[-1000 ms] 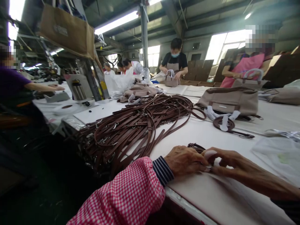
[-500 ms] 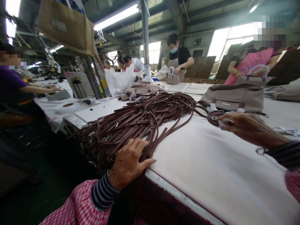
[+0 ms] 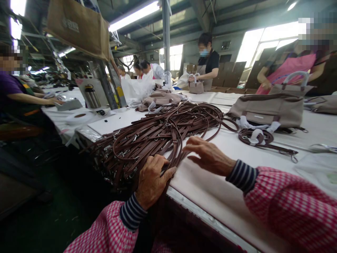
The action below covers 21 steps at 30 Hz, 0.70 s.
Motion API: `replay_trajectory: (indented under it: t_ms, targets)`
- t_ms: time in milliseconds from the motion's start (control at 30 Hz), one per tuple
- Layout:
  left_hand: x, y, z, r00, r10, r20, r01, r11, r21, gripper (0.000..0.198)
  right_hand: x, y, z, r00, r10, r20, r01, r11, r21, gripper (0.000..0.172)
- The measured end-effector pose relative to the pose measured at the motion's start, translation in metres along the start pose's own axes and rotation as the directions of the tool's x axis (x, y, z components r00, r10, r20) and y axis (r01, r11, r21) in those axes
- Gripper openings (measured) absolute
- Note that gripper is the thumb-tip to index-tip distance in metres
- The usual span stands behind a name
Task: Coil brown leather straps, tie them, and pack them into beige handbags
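A big heap of brown leather straps (image 3: 158, 135) with metal clips lies over the near edge of the white table (image 3: 237, 196). My left hand (image 3: 152, 177) rests on the heap's near end, fingers curled round some straps at the table edge. My right hand (image 3: 207, 154) hovers just right of the heap, fingers stretched toward the straps, nothing in it. A coiled brown strap with white wrapping (image 3: 254, 136) lies farther right, in front of a taupe handbag (image 3: 271, 107).
Other people work around the long table: a sleeve at left (image 3: 15, 95), one person with a small handbag (image 3: 196, 86) at the back, one in pink at right. A steel flask (image 3: 92, 96), tape roll (image 3: 79, 117), more bags (image 3: 160, 98) and a clear plastic bag (image 3: 319, 172) lie about.
My right hand has left the coiled wrapped strap by the handbag and moved left to the strap heap. My left hand stays on the heap, now curled round some straps.
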State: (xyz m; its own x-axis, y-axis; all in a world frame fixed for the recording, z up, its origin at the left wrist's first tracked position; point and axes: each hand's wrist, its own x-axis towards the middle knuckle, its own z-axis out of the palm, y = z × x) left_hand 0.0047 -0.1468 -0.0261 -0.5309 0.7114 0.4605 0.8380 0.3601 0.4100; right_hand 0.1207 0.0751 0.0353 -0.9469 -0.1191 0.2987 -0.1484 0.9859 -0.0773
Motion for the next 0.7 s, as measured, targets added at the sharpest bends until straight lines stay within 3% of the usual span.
replay_trajectory:
  t_ms: [100, 200, 333, 433, 567, 700]
  targets:
    - [0.001, -0.001, -0.003, 0.999, -0.011, 0.032, 0.012, 0.999, -0.039, 0.012, 0.017, -0.034, 0.024, 0.990, -0.131, 0.045, 0.131, 0.991, 0.003, 0.019]
    - [0.003, -0.002, -0.005, 0.999, -0.004, 0.053, 0.005, 1.000, -0.016, 0.011, 0.016, -0.033, 0.032, 0.987, -0.153, 0.053, 0.156, 0.986, -0.054, 0.022]
    - [0.014, 0.003, -0.009, 0.985, -0.039, 0.170, 0.005, 0.981, 0.196, 0.017, 0.000, -0.015, 0.009, 0.979, -0.202, 0.008, 0.200, 0.964, -0.176, 0.024]
    - [0.023, 0.011, -0.008, 0.972, -0.031, 0.232, -0.038, 0.958, 0.285, 0.026, -0.024, -0.010, -0.018, 0.981, -0.145, -0.129, 0.115, 0.970, -0.215, 0.024]
    - [0.038, 0.020, 0.001, 0.957, -0.023, 0.289, -0.082, 0.934, 0.347, 0.020, -0.071, -0.011, -0.043, 0.970, -0.051, -0.239, 0.016, 0.989, -0.144, 0.025]
    - [0.064, 0.027, 0.014, 0.939, -0.021, 0.344, -0.119, 0.917, 0.381, 0.014, -0.122, -0.013, -0.048, 0.954, 0.098, -0.283, -0.108, 0.994, -0.018, 0.021]
